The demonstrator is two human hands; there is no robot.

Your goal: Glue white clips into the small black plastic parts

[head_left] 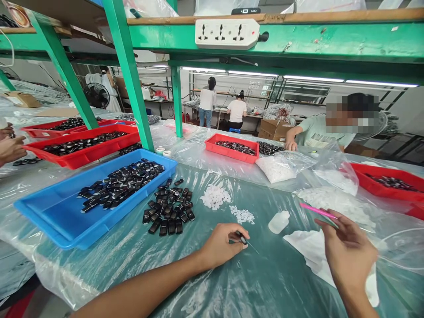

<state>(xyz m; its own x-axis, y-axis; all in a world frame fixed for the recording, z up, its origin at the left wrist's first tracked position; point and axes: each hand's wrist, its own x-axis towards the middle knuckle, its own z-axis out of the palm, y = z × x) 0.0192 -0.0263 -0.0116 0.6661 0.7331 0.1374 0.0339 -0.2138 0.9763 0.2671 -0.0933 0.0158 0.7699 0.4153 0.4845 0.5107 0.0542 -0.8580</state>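
Note:
Between the thumb and fingers of my left hand [222, 246] is a small black part [243, 239] with a pale oval face. My right hand [351, 247] grips a thin pink stick [316, 209], its tip pointing left, above a white cloth [311, 247]. Left of my left hand lies a heap of black rectangular parts [168, 210]. Beyond that hand are a pile of white pieces [215, 197] and a smaller pile of tiny white bits [242, 214]. A small white bottle [278, 222] lies on its side between my hands.
A blue tray [49, 216] of black parts stands on the left, with red trays [79, 154] behind it. Another red tray [232, 152] and bags of white pieces [276, 168] stand farther back. A co-worker [326, 132] sits across. Green posts [130, 75] carry an overhead shelf.

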